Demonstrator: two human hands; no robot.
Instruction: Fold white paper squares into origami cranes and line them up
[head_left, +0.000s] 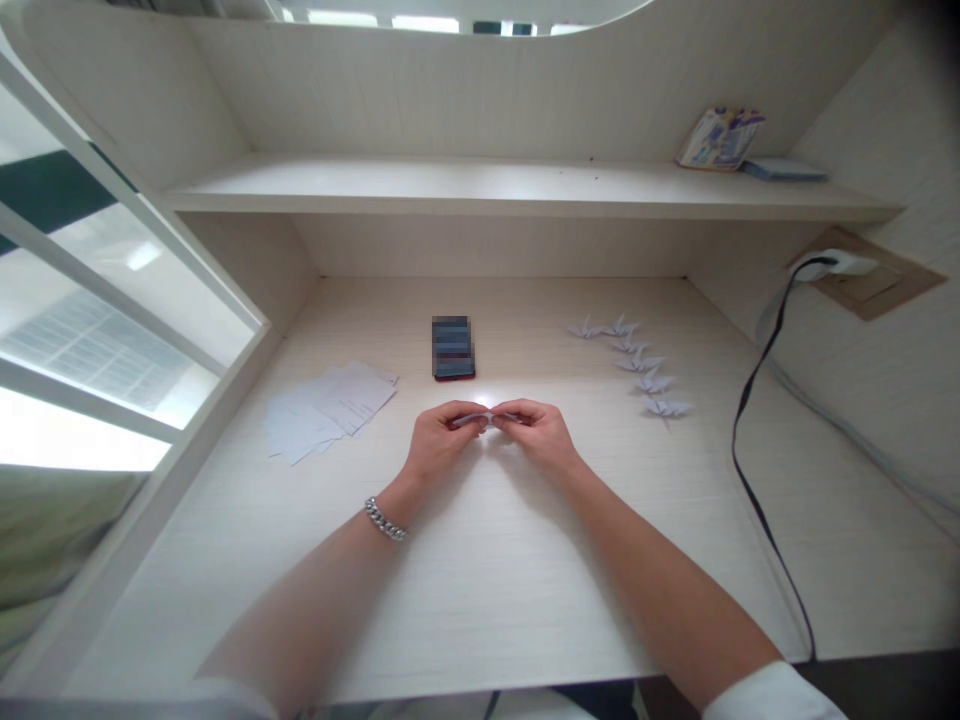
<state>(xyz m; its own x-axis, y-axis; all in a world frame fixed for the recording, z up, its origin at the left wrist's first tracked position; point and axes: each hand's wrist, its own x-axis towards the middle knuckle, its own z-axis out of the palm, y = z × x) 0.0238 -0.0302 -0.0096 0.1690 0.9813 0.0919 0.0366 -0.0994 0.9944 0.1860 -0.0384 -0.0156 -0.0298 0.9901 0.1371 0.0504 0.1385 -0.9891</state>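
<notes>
The person's left hand (pixel 444 437) is nearly closed, with thumb and fingers pinching one side of a small folded paper (pixel 490 420). The right hand (pixel 541 432) pinches the other side in the same manner. This paper is between the two hands, above the desk (pixel 480 590), nearer to the person than the phone (pixel 453 348). Loose sheets (pixel 322 408) lie at the left, and several paper birds (pixel 654 383) stand at the right.
</notes>
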